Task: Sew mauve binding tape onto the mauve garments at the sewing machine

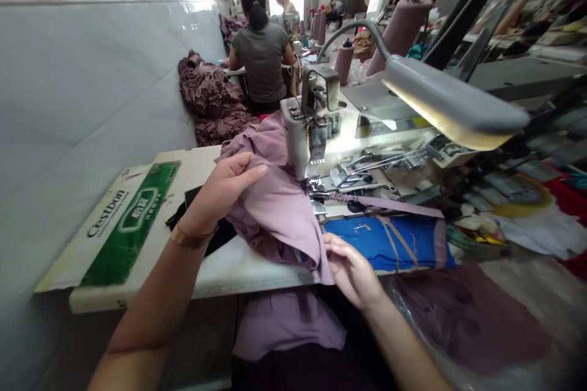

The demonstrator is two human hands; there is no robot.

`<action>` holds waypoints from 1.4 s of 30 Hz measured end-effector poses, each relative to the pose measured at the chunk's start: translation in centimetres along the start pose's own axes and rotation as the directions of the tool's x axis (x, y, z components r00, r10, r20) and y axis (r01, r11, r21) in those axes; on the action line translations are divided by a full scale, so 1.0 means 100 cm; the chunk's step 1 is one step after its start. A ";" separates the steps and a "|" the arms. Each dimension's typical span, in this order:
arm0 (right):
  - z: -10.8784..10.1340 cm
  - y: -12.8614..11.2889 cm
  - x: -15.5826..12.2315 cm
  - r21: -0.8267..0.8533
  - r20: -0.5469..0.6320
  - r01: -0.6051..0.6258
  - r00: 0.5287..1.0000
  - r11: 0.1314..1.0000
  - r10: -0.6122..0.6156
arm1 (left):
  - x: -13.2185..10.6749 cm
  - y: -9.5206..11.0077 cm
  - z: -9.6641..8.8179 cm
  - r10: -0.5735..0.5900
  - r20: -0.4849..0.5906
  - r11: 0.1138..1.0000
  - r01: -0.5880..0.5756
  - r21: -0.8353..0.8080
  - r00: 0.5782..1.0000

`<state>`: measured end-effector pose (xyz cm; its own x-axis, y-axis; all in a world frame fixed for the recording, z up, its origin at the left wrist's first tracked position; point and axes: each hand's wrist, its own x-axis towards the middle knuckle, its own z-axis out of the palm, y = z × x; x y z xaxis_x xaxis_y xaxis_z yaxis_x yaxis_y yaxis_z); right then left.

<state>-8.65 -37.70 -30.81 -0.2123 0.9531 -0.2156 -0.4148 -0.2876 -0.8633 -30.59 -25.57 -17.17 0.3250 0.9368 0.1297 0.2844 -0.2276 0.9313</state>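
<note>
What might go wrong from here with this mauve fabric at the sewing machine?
The mauve fabric bunches up close to the sewing machine's needle, so a fold might catch there. Its lower part hangs below the table edge, and that weight could drag on the seam. The left hand also sits fairly near the needle, so a slip toward it could risk injury.

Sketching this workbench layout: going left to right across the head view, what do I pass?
White wall, Cestbon cardboard, left hand, mauve cloth, blue cloth, white cloth
</note>
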 end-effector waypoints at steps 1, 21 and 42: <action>0.003 0.001 0.002 0.065 0.055 -0.061 0.997 0.996 0.057 | 0.001 0.000 0.002 0.001 0.000 1.000 -0.001 -0.009 1.000; -0.040 0.013 -0.034 -0.454 -0.269 0.151 0.916 0.878 -0.297 | 0.004 -0.012 0.005 -0.060 -0.005 0.996 0.059 -0.066 0.998; -0.007 -0.021 0.039 -0.782 -0.055 0.268 0.869 0.563 -0.491 | -0.034 -0.058 0.071 0.445 0.315 0.581 -0.537 0.611 0.839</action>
<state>-7.98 -33.33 -30.20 0.0680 0.9751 0.2113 0.4013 0.1672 -0.9006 -26.92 -29.29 -25.44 0.6827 0.6009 0.4158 0.5420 -0.7981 0.2633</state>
